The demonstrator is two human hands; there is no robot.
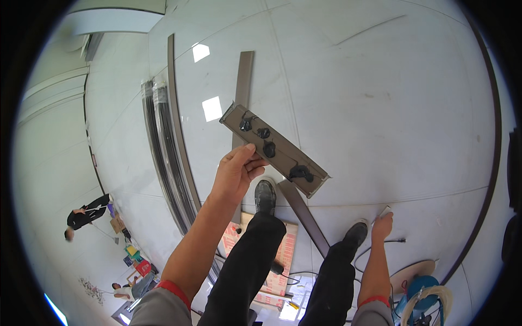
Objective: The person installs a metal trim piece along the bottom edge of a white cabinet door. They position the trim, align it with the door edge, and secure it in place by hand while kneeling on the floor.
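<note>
My left hand [235, 171] pinches the lower edge of a short brown trim piece [284, 154], thumb on top. It is held up above the floor, tilted down to the right, and several black blobs of a glue-like paste sit on its face. Low on the right, my right hand [382, 226] is closed around a small pale flat thing [386, 211], too small to name. Behind the held piece, a longer brown strip [245, 76] lies on the floor. Another brown strip [304, 217] lies between my shoes.
Long plastic-wrapped bars [166, 136] and a thin brown strip [176, 98] lie at the left. A printed board [288, 244] is between my legs, with a black cable [380, 242] near my right foot. A teal machine [423, 293] stands lower right. Two people [87, 214] are far left.
</note>
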